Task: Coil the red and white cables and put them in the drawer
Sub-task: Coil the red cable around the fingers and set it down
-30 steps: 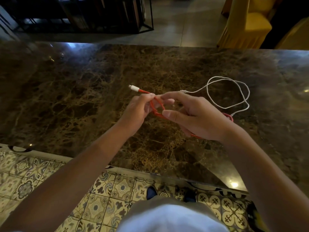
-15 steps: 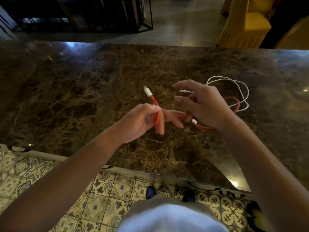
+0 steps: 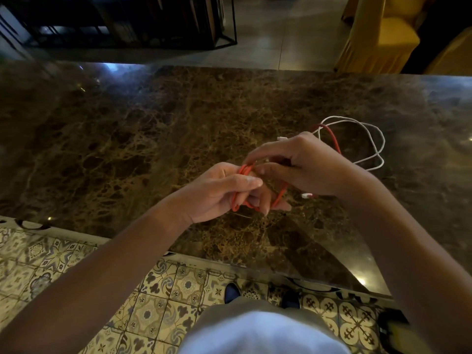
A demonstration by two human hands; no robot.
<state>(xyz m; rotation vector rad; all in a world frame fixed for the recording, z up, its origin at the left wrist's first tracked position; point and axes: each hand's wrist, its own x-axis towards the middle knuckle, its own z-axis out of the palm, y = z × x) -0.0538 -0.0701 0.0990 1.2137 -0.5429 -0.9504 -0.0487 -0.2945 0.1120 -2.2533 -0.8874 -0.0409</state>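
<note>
The red cable point(image 3: 279, 194) is wound in a few loops around the fingers of my left hand point(image 3: 224, 192), which grips them above the marble counter point(image 3: 127, 139). My right hand point(image 3: 304, 167) pinches the same red cable at the top of the loops. More red cable trails behind my right hand toward the back right, and a white-tipped plug of it lies under that wrist. The white cable point(image 3: 367, 139) lies in loose loops on the counter at the right, partly over the red one. No drawer is in view.
The counter's near edge runs over a patterned tile floor point(image 3: 76, 277) where my feet stand. Beyond the far edge are a black metal shelf point(image 3: 153, 21) at the back left and yellow covered chairs point(image 3: 383, 34) at the back right.
My left hand has wound more red cable around its fingers and its plug end no longer sticks up. My right hand came back from the counter and pinched the cable at the loops.
</note>
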